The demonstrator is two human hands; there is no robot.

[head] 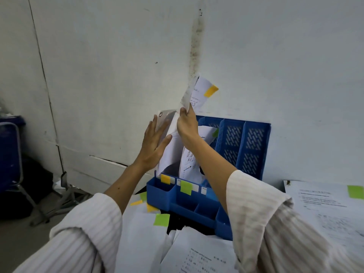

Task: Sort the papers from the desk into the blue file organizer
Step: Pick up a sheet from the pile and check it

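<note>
From the head camera, the step in hand seems to be filing one paper into the blue file organizer (254, 146), which stands against the white wall (275, 56) at the back of the desk (141, 233). The right hand (186, 124) pinches a sheet with a yellow tab (199, 91) by its lower part and holds it up above the leftmost slots. The left hand (155, 142) is flat, with straight fingers, and presses against the papers already standing in the first slot (170, 152) (it looks like it keeps them aside to make room). I judge that the next move calls for lowering the sheet straight down into the gap, in the slot that carries the yellow label (165, 178), without bending its corner. More loose papers (197, 253) lie on the desk in front of the organizer and to the right, some with green sticky notes (161, 219), so much of the sorting is not yet done. The wall has a dark stain line, and a blue chair (8, 154) stands at the left, on the floor.
</note>
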